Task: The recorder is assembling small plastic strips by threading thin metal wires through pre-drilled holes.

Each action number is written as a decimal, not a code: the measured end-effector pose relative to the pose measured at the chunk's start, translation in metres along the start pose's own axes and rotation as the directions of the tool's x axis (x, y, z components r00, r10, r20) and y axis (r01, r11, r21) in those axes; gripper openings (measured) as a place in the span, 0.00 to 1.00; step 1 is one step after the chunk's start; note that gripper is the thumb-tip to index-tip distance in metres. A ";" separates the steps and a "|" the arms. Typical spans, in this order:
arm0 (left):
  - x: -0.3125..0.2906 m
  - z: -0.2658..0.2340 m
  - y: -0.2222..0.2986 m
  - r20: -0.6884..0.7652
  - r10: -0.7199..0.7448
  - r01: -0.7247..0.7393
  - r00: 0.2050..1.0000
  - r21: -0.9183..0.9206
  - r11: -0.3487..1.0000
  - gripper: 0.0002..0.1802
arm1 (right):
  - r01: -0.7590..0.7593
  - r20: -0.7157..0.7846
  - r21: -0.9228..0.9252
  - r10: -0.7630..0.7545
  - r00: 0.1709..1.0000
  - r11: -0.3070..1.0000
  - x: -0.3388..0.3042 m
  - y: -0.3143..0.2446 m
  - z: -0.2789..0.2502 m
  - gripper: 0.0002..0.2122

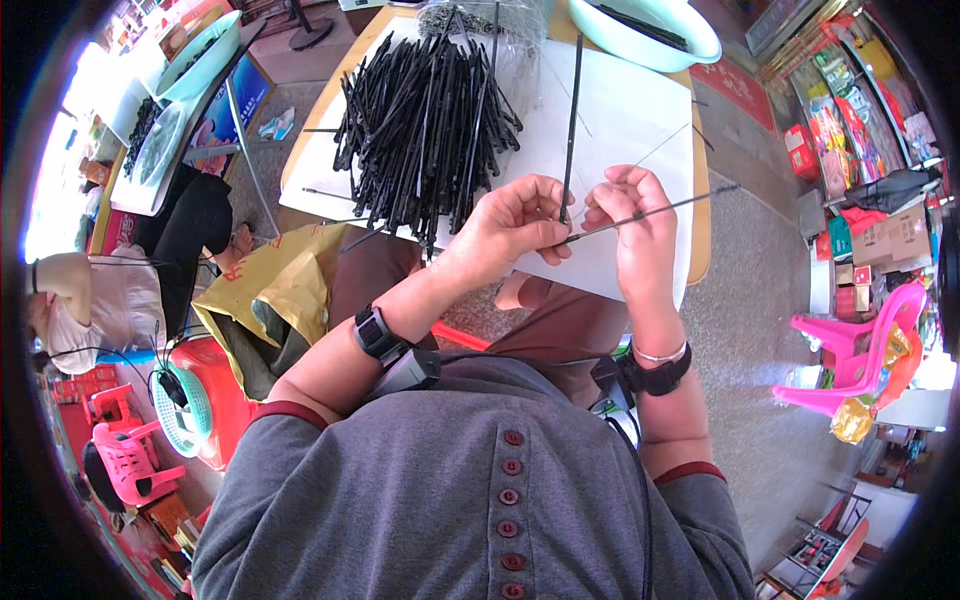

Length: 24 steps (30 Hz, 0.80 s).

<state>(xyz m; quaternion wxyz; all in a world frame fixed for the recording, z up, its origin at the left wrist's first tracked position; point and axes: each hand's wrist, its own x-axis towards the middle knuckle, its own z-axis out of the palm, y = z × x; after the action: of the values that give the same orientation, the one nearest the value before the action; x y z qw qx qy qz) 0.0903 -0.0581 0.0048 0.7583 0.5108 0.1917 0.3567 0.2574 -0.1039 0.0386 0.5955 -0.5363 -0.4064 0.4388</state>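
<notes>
- Step in hand, by the look of it: fitting two thin black rods together over a paper-covered table (640,110); the join sits between the two hands, near the table's front edge.
- Left hand (505,225) is closed, thumb and fingers pinched on an upright rod (572,110) that rises past the pile of rods (425,125).
- Right hand (635,225) is closed too, clamped on a slanted rod (690,205) whose free end points off to the right.
- Both forearms come up from the lower edge, wrists bent inward, knuckles almost touching.
- Next move likely calls for a steady pinch and fine alignment of the tips; a slip could bend the thin stock.
- A pale green basin (650,30) stands at the table's far edge.
</notes>
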 end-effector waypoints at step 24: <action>0.007 0.006 0.018 -0.133 -0.030 0.072 0.991 0.319 0.945 0.06 | -0.141 0.279 0.172 0.089 0.956 0.975 -0.003 0.001 -0.017 0.08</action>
<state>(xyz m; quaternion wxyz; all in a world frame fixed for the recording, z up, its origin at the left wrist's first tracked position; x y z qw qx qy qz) 0.0927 -0.0522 0.0237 0.6597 0.5994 0.3082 0.3323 0.2731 -0.1115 0.0362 0.5564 -0.4351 -0.4080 0.5785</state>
